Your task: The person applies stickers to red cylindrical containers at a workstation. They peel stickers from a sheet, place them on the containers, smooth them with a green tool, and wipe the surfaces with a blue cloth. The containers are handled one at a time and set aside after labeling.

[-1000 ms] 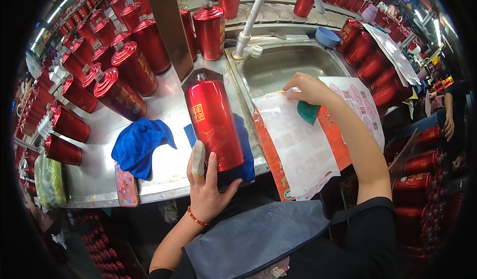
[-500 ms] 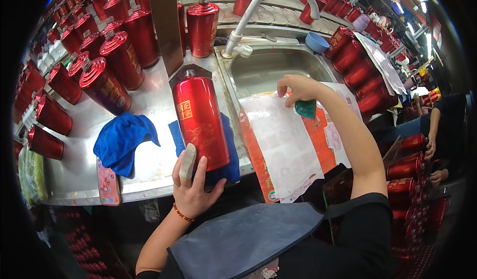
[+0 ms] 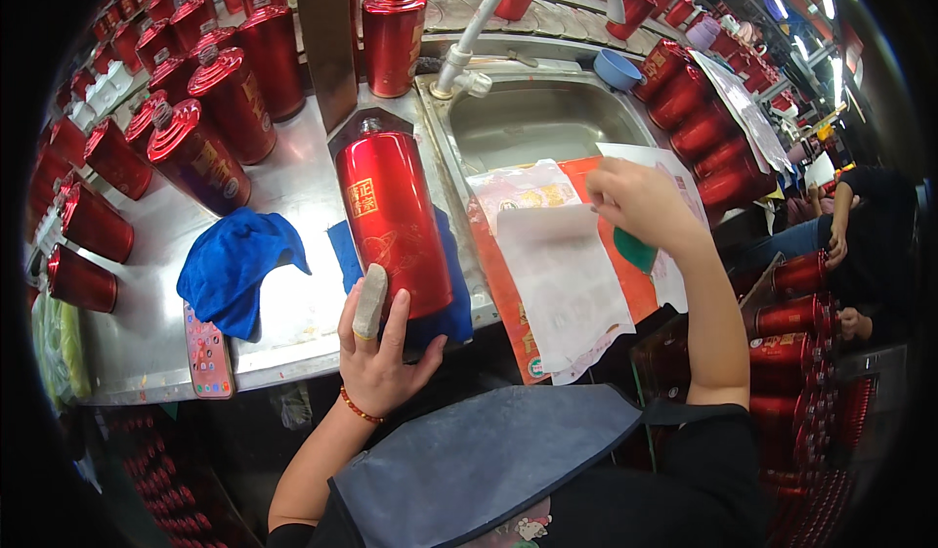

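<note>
Now the red bottle [image 3: 396, 221] lies left of your right hand [image 3: 635, 201], neck [image 3: 370, 126] pointing away and slightly left, your nearer left hand [image 3: 381, 360] spread against its base [image 3: 426, 302], while your right, curled around a green scraper [image 3: 636, 253], seems to pinch the white sheet [image 3: 562, 284].

Bottle [image 3: 401, 240] red, gold emblem [image 3: 361, 197]; flat piece [image 3: 635, 252] green; sheet [image 3: 557, 274] white; crumpled cloth [image 3: 237, 265] blue; bowl [image 3: 618, 69] light blue.

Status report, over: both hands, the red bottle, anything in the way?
Left hand against red bottle, lower end; bottle on blue cloth. Right hand at raised edge of white sheet, green piece in its grip. Nothing seen blocking either hand.
</note>
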`<state>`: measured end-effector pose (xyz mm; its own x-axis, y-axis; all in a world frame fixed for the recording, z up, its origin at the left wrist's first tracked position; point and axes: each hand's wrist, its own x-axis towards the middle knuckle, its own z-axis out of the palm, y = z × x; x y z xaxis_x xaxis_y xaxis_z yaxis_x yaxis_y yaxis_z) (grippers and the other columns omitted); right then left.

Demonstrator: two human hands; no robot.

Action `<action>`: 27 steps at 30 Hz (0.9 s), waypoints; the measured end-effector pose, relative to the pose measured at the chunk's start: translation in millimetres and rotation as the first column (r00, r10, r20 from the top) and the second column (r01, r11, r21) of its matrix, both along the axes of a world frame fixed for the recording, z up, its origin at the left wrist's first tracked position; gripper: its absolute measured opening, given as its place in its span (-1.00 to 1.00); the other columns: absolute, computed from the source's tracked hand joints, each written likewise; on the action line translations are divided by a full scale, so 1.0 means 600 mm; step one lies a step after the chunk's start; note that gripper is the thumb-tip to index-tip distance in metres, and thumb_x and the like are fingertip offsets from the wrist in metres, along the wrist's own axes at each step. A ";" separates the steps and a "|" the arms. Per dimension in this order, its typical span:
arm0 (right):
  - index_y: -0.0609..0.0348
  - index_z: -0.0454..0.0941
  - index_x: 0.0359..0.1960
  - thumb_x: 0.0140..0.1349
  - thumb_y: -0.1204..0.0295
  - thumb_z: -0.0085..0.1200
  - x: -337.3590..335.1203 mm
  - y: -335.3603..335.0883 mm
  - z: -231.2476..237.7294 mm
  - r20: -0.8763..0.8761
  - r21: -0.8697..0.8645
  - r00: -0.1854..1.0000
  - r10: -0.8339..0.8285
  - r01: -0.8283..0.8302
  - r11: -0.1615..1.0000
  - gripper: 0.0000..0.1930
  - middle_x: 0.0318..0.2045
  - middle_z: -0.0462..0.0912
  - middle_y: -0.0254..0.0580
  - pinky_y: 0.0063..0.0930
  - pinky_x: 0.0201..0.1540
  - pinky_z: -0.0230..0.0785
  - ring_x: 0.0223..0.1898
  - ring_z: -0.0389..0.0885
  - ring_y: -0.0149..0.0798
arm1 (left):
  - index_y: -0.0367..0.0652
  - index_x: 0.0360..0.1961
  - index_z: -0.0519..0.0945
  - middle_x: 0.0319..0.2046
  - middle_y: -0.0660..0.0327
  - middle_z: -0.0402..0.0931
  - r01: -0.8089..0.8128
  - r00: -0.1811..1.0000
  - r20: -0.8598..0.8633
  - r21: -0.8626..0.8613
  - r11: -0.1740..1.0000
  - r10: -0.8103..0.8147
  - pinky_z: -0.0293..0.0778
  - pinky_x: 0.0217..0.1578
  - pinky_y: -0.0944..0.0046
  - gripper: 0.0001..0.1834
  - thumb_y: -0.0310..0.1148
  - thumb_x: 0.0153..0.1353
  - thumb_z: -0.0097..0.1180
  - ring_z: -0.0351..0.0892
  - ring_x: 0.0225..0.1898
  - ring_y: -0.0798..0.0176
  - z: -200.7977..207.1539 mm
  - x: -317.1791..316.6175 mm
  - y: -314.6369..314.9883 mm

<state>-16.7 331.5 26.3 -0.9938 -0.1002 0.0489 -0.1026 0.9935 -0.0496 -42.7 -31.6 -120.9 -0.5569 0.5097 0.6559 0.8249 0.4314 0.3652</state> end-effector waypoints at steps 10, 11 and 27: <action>0.05 0.62 0.08 -0.09 0.23 0.57 0.211 -0.078 0.057 0.311 -0.563 0.941 -0.131 0.294 0.772 -0.37 -0.29 0.57 -0.34 -0.47 -0.34 0.33 -0.49 0.37 -0.37 | -0.21 0.44 0.31 0.47 -0.16 0.11 -0.013 0.999 0.033 -0.008 1.000 0.013 0.21 0.37 -0.09 0.01 -0.19 -0.04 0.50 0.14 0.42 -0.28 0.007 -0.001 -0.004; 0.03 0.58 0.16 -0.07 0.26 0.55 0.201 -0.060 0.031 0.131 -0.495 0.987 -0.097 0.150 0.856 -0.32 -0.22 0.55 -0.32 -0.45 -0.29 0.32 -0.46 0.37 -0.37 | -0.21 0.43 0.33 0.47 -0.15 0.11 -0.006 0.999 0.037 -0.001 1.000 0.006 0.23 0.36 -0.06 -0.01 -0.18 -0.04 0.51 0.16 0.41 -0.26 0.008 -0.002 0.000; 0.08 0.77 -0.21 0.01 0.48 0.33 0.441 -0.098 0.077 0.330 -0.096 0.762 -0.558 0.615 0.783 -0.75 -0.34 0.74 -0.08 -0.26 -0.21 0.55 -0.30 0.72 -0.06 | -0.22 0.51 0.19 0.47 -0.21 0.07 -0.004 0.999 0.040 -0.016 1.000 0.005 0.12 0.39 -0.17 0.08 -0.21 -0.01 0.49 0.07 0.42 -0.33 0.006 -0.002 -0.005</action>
<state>247.9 272.7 72.4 -0.8284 0.4891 -0.2729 0.5428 0.8213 -0.1757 -44.2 -34.7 -117.3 -0.5851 0.5172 0.6247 0.8077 0.4409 0.3914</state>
